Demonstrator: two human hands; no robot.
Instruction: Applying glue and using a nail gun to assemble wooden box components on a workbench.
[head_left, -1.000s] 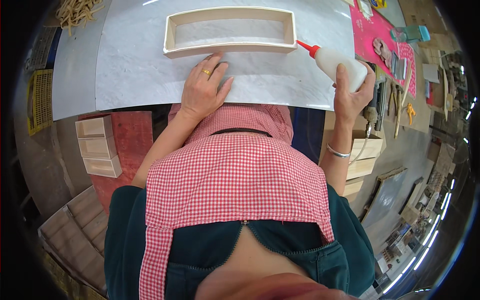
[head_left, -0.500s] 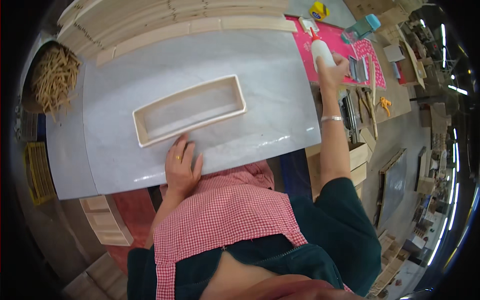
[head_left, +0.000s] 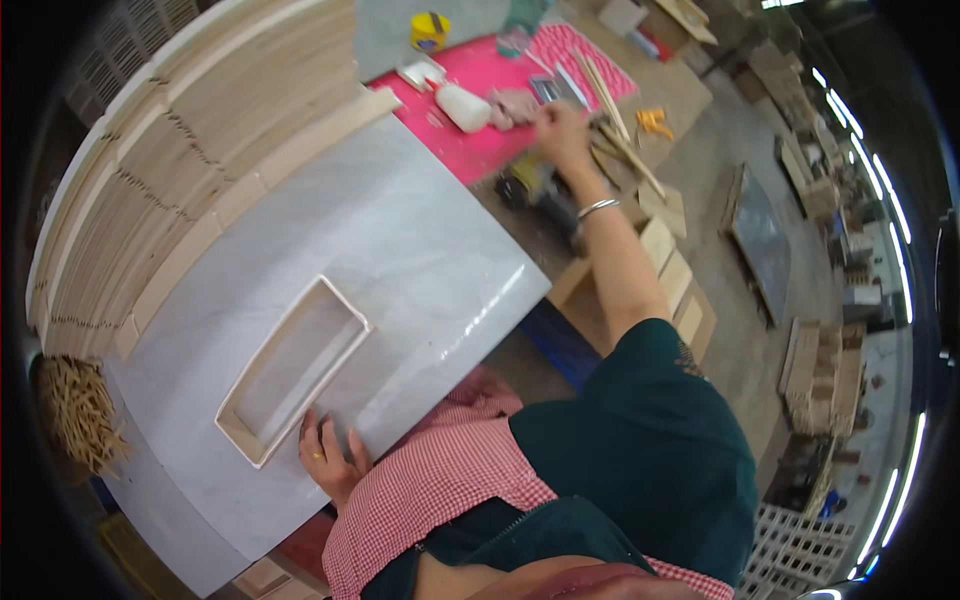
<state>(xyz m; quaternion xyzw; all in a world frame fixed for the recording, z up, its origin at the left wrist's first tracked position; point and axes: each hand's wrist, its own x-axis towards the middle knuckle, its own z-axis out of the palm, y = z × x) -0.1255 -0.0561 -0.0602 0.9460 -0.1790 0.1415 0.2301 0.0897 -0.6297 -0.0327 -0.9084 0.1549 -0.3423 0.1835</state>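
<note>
My left hand (head_left: 330,455) lies flat on the grey marble tabletop (head_left: 400,250), fingers apart, touching the near corner of a pale wooden rectangular frame (head_left: 292,368). A ring sits on one finger. My right arm stretches far to the right, a bangle on the wrist. My right hand (head_left: 562,125) hovers over the pink mat (head_left: 470,75) among small tools and a metal piece (head_left: 550,90). A white glue bottle (head_left: 462,105) with a red tip lies on the mat just left of that hand, apart from it. Whether the fingers hold anything is unclear.
Stacks of wooden slats (head_left: 190,150) line the table's far left side. A bundle of thin sticks (head_left: 75,410) sits at the left. A yellow jar (head_left: 430,30), a power tool (head_left: 528,185), wooden boxes (head_left: 665,260) and wood piles (head_left: 825,375) fill the right.
My right hand carried the glue bottle to the pink mat and let it go; the bottle now lies there. The view swung right. My left hand stayed by the frame.
</note>
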